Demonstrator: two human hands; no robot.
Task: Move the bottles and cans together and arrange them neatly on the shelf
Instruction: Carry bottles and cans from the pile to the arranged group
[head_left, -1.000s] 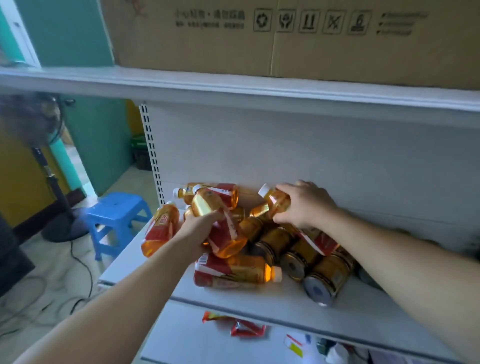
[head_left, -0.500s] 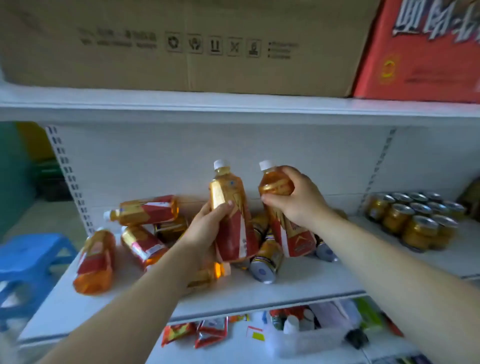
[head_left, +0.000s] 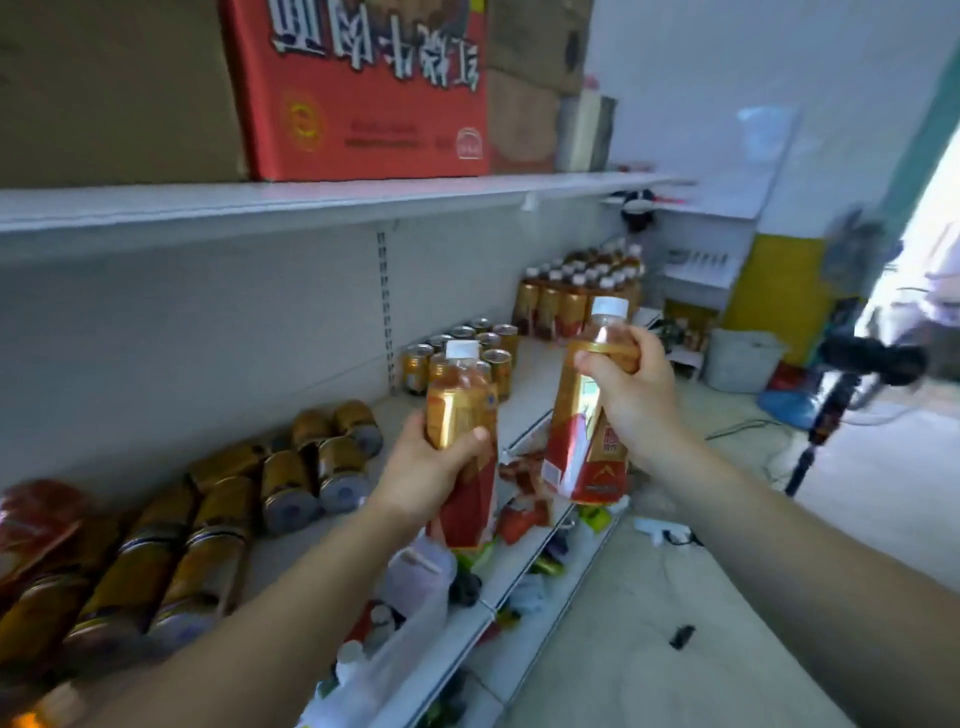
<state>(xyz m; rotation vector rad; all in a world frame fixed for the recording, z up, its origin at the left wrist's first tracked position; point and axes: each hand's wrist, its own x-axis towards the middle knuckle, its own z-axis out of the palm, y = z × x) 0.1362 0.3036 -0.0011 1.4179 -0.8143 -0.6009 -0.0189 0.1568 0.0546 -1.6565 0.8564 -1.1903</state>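
Note:
My left hand grips an upright amber tea bottle with a white cap and a red and gold label. My right hand holds a second bottle of the same kind by its shoulder. Both bottles hang in the air in front of the white shelf. Several cans and bottles lie on their sides on the shelf at the left. Further right a block of upright cans stands, and beyond it a group of upright bottles.
The shelf above carries a red carton and brown cardboard boxes. The lower shelf holds snack packets and a plastic bag. A camera on a stand, a fan and cables stand on the floor at the right.
Both hands have lifted their bottles off the pile and carried them to the right. My view has swung right along the shelf, bringing the standing cans and bottles into sight.

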